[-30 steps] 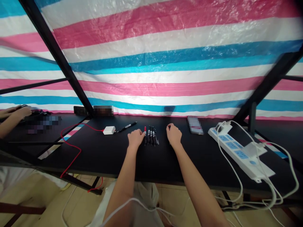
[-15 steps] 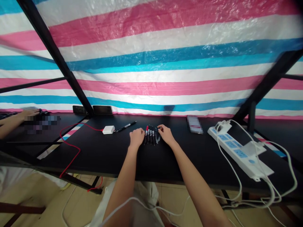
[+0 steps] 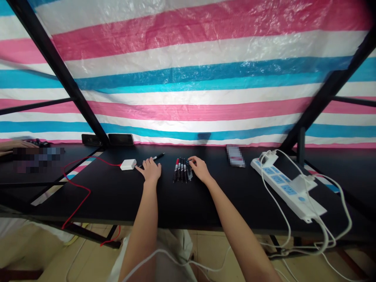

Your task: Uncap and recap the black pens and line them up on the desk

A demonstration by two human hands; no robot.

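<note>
Centrally in the head view, a close row of slim black pens with pale labels (image 3: 183, 171) lies on a black, flat tabletop (image 3: 117, 196), the pens side by side and pointing away from the person, with one red-topped pen (image 3: 176, 168) at the left end. The right hand (image 3: 201, 169) bends around the row's right end, thumb and fingers drawn near each other at the pens' far tips, probably to keep them lined up; whether they clamp a pen cannot be told. The left hand (image 3: 150, 169) is palm down with fingers spread over a single black pen (image 3: 159, 156) slanting apart from the row, seemingly placed there to take hold of it; the palm hides whether the grip has closed. Just left of that hand sits a white, boxy charger (image 3: 128, 164) on a thin red cable (image 3: 85, 188); a long white power strip with blue sockets (image 3: 293, 196) lies well to the right. Half a second earlier, the left hand was beside the red-topped pen and the single pen lay uncovered; the right hand was already at the row.
</note>
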